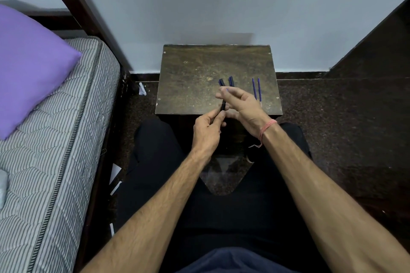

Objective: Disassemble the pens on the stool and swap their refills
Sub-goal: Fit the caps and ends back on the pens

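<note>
A worn brown wooden stool (195, 73) stands against the wall in front of my knees. Over its near edge my left hand (207, 131) pinches the lower end of a dark pen barrel (223, 106). My right hand (241, 106) grips the barrel's upper end, where a small blue tip shows between the fingers. Two dark pen parts (226, 82) lie on the stool just beyond my fingers, partly hidden by them. Two thin blue refills (256, 88) lie side by side at the stool's right, next to my right hand.
A bed with a striped mattress (57, 139) and a purple pillow (28, 66) fills the left side. A dark wooden panel (377, 51) rises at the right. Paper scraps (142, 91) lie on the dark floor left of the stool.
</note>
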### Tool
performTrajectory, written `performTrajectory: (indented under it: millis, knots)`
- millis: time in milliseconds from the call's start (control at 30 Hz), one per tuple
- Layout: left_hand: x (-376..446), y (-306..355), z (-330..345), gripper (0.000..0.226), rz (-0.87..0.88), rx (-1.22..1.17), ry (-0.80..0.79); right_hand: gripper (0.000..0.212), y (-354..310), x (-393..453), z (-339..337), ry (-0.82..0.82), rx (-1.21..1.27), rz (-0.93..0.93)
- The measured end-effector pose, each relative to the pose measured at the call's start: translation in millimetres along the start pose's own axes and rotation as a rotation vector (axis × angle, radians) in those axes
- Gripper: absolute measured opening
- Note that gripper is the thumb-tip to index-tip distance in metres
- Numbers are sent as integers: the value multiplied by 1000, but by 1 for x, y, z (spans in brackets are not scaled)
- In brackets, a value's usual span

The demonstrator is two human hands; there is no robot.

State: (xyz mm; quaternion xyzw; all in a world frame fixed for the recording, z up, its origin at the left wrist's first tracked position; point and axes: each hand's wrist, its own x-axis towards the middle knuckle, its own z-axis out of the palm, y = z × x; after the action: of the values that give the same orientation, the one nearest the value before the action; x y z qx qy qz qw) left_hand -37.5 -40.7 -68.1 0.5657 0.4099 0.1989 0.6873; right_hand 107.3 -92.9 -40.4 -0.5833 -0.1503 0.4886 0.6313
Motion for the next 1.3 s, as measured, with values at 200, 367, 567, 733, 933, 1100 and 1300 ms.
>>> performTrajectory:
  millis: [200, 367, 567, 733, 933, 1100, 1300]
  knots:
    - [2, 1, 0, 33, 20, 15, -1, 22, 1, 0, -3, 104, -74, -42]
    - [0, 2, 2, 26, 26, 20, 3, 42, -2, 0, 4, 50, -39, 11]
    - [4, 4, 3, 27, 27, 22, -3, 17, -2, -4, -5, 27, 26, -46]
    - [1, 0, 4, 24, 34, 9, -26, 18, -3, 1, -4, 58, 27, -14]
    - [3, -2, 7, 20, 10, -32, -34, 23, -5, -2, -11, -35, -25, 10]
    - [3, 0, 16, 25, -7, 78, 121, 16, -4, 2, 13, 218, -253, -47]
    - [3, 3, 28, 23, 27, 241, 300, 11, -3, 13, 30, 476, -642, -109]
